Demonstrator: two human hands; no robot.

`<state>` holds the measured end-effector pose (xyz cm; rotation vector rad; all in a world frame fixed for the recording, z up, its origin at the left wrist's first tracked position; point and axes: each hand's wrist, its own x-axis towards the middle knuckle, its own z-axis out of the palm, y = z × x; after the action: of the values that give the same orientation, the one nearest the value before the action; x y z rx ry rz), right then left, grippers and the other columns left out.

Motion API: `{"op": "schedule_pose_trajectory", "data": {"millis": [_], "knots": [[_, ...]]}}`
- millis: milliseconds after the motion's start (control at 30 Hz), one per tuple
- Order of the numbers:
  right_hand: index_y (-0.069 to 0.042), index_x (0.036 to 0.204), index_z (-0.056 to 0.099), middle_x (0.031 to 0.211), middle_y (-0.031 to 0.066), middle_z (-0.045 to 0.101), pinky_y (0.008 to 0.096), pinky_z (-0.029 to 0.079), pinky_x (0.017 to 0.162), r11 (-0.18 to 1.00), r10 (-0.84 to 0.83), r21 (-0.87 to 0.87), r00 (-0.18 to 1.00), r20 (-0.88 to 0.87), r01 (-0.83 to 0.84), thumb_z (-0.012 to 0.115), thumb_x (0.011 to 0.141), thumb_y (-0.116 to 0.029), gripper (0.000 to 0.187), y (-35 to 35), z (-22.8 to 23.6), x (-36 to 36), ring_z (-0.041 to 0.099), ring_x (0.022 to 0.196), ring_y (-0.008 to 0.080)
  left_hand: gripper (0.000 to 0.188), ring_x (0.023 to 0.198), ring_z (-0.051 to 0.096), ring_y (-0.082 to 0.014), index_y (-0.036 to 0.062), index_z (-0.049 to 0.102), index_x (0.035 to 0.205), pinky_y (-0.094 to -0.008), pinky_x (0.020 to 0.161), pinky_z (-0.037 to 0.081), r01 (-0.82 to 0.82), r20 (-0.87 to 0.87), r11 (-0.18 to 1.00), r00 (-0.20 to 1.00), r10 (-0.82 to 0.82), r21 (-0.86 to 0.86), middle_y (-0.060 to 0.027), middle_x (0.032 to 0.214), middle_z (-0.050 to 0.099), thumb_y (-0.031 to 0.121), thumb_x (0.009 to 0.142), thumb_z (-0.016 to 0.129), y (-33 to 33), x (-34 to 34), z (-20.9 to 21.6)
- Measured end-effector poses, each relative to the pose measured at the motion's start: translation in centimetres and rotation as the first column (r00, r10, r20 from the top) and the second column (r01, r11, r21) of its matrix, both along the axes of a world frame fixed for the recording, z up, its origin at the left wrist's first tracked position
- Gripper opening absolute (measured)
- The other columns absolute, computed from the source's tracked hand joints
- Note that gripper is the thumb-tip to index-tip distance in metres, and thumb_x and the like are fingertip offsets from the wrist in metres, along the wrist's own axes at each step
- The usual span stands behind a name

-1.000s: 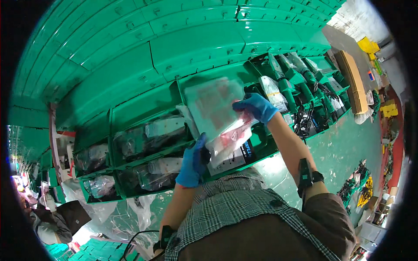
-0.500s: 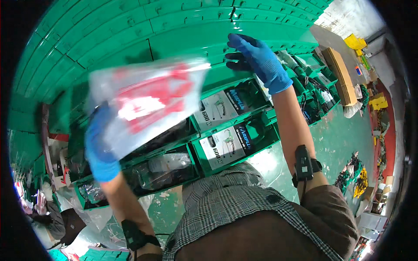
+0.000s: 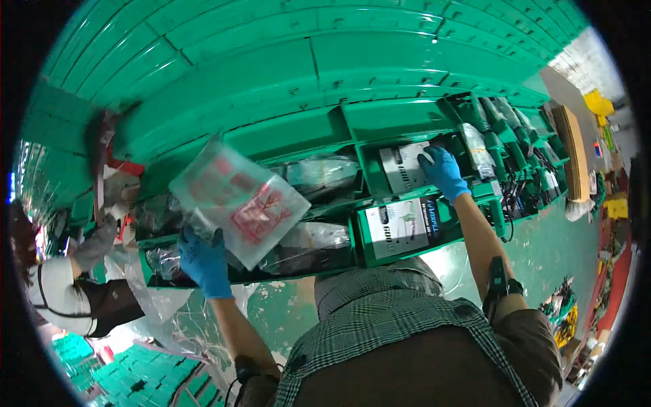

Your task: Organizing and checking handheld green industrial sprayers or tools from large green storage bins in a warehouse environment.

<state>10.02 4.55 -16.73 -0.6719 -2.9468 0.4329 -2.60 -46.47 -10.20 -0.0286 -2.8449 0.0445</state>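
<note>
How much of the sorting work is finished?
Looks done: the clear plastic bag with red print is out of the green plastic bins, held up in the blue-gloved left hand. In hand: the blue-gloved right hand rests on a white printed box in an upper bin. Left: the bag is not put down anywhere, and more bagged items sit in the bins.

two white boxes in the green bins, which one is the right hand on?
The upper white box, in the back bin: the right hand rests on its right edge. The lower white box, with the green picture on it, lies untouched in the nearer bin.
</note>
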Motion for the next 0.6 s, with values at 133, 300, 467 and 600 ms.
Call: {"op": "schedule_pose_trajectory", "data": {"millis": [133,300,467,600], "knots": [[0.001,0.109,0.059,0.111,0.0194,0.058,0.0391,0.044,0.088,0.995,-0.009,-0.095,0.96,-0.28,-0.019,0.061,0.082,-0.025,0.037,-3.8,1.3,-1.8,0.055,0.102,0.0353,0.063,0.102,0.054,-0.0349,0.0053,0.048,0.12,-0.0416,0.087,0.044,0.258,-0.341,0.959,0.917,-0.205,0.117,-0.0179,0.117,0.052,0.035,0.07,0.071,4.6,-0.8,0.5],[0.004,0.115,0.054,0.117,0.0223,0.054,0.0379,0.044,0.09,0.948,0.057,-0.27,0.925,-0.375,-0.168,0.062,0.082,-0.02,0.041,-9.0,2.6,-3.1,0.055,0.106,0.036,0.026,0.09,0.058,-0.0295,0.0061,0.063,0.097,-0.0395,0.081,0.046,0.339,0.406,0.881,0.792,-0.456,0.33,-0.0125,0.097,0.062,0.015,0.073,0.068,7.2,-2.7,-4.2],[0.001,0.137,0.028,0.134,0.0255,0.036,0.04,0.034,0.102,0.915,0.068,-0.334,0.902,-0.427,-0.227,0.065,0.081,-0.026,0.073,-12.9,5.7,-2.7,0.038,0.124,0.0379,0.014,0.074,0.057,-0.0143,0.0021,0.065,0.09,-0.0271,0.068,0.046,0.018,0.143,0.334,0.881,-0.452,0.942,-0.0033,0.081,0.063,0.013,0.082,0.063,8.3,-2.5,-3.3],[0.0,0.142,0.013,0.141,0.0219,0.029,0.0378,0.026,0.107,0.477,-0.087,-0.791,0.875,-0.477,-0.384,0.074,0.075,-0.032,0.097,-17.7,5.8,-2.0,0.029,0.131,0.0297,0.015,0.077,0.054,-0.0077,-0.0001,0.063,0.097,-0.0224,0.07,0.045,-0.03,0.055,0.058,0.872,-0.486,0.998,0.0001,0.086,0.061,0.007,0.085,0.062,11.1,-1.2,-0.7]]}}
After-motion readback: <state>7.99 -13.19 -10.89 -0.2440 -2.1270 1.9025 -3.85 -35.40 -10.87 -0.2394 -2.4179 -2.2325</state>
